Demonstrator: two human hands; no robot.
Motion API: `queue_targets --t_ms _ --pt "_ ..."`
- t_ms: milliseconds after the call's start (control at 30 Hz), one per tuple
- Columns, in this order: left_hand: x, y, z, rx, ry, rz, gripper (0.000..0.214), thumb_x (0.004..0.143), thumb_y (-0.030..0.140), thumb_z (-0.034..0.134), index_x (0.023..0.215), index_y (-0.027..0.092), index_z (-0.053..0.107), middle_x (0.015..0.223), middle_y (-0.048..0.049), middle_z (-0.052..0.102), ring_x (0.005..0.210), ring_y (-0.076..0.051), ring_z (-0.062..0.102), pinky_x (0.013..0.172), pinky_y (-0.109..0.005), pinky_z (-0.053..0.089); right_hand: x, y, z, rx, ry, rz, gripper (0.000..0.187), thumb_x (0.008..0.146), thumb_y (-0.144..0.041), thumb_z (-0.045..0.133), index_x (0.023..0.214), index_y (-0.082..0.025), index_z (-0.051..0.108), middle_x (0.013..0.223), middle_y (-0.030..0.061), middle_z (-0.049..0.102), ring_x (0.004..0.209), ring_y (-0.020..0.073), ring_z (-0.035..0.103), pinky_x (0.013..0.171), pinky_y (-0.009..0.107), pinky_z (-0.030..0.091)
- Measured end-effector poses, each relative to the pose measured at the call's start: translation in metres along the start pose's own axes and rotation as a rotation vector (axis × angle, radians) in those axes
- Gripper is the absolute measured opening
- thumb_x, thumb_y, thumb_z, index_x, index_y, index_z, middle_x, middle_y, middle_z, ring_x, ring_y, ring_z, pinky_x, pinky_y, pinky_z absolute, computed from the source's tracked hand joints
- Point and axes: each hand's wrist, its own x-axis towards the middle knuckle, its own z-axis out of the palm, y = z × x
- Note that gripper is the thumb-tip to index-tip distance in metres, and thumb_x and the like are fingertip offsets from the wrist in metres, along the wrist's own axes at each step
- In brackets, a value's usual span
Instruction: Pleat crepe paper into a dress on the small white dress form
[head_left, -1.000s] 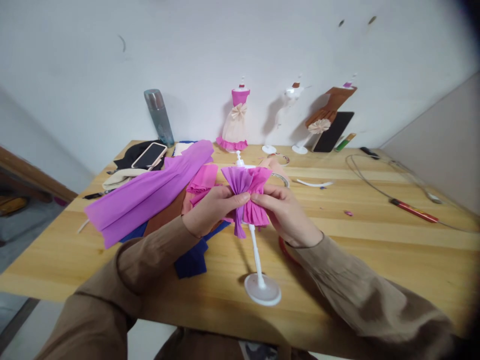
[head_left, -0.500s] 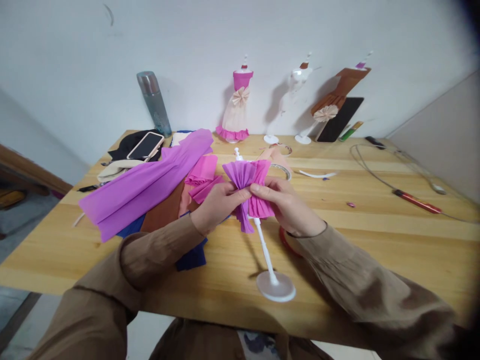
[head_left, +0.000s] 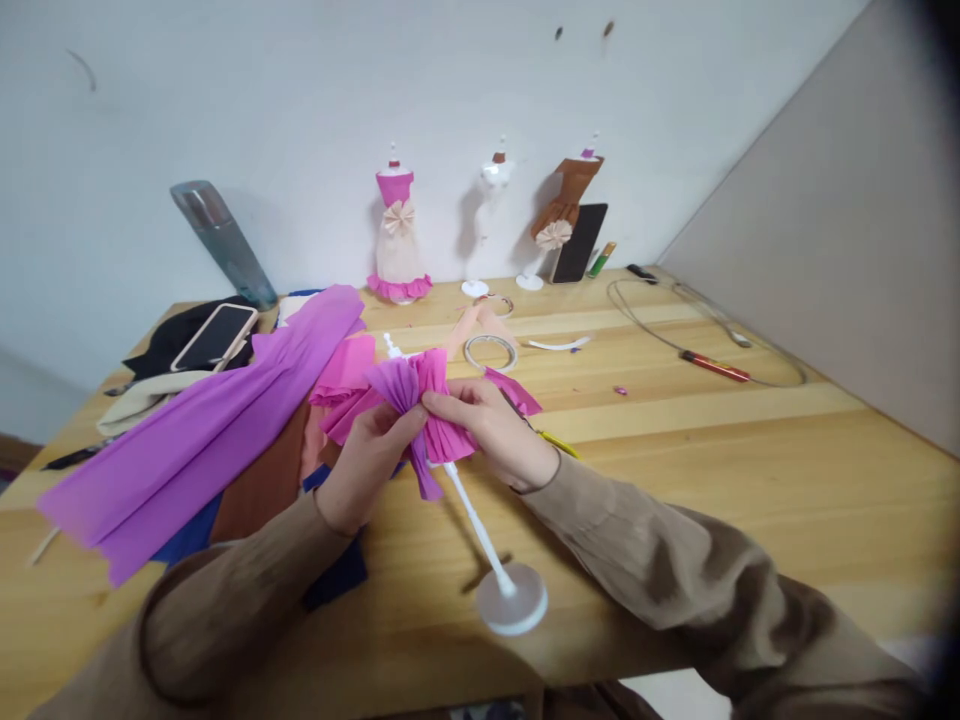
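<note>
A small white mannequin stand leans left over the wooden table, its round base resting on the wood. Pleated purple and pink crepe paper is gathered around its torso. My left hand pinches the purple pleats at the waist from the left. From the right, my right hand pinches the pink pleats, fingertips meeting the left hand's. Both hands are closed on the paper.
A long purple crepe sheet lies at left over brown, pink and blue sheets. A phone and a tilted grey flask sit behind. Three dressed mannequins stand by the wall. A tape ring, a cable and a red tool lie at right.
The view has swung to the right. The stand now leans further left while both hands keep pinching the paper at its waist.
</note>
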Motion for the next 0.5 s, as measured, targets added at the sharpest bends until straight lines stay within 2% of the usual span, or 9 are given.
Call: queue_targets --t_ms 133,300,500 --pt "0.0019 -0.0071 -0.0007 0.084 0.031 -0.002 0.029 0.072 0.043 0.076 0.069 0.016 0.064 0.060 0.0030 0.057 0.056 -0.010 0.046 0.052 -0.023 0.036 0.0021 0.0029 -0.0041 0.016 0.022 0.024 0.031 0.060 -0.043 0.086 0.063 -0.016 0.070 0.061 0.0000 0.066 0.059 0.0132 0.058 0.060 0.027 0.044" --pt "0.0033 -0.0106 -0.0012 0.076 0.040 0.000 0.031 0.068 0.040 0.078 0.061 0.017 0.060 0.057 0.0033 0.056 0.061 -0.012 0.051 0.058 -0.023 0.041 0.0027 0.0022 -0.0068 0.020 -0.053 0.038 0.032 0.063 -0.045 0.085 0.058 -0.017 0.070 0.057 -0.0005 0.066 0.052 0.0106 0.053 0.054 0.027 0.042" --pt "0.0019 -0.0093 0.0041 0.133 0.037 0.025 0.033 0.071 0.044 0.073 0.060 0.016 0.059 0.056 0.0031 0.054 0.059 -0.011 0.048 0.058 -0.024 0.041 0.0048 0.0030 -0.0109 -0.077 -0.016 0.058 0.029 0.060 -0.039 0.087 0.058 -0.017 0.069 0.056 -0.0010 0.065 0.052 0.0105 0.053 0.051 0.026 0.040"
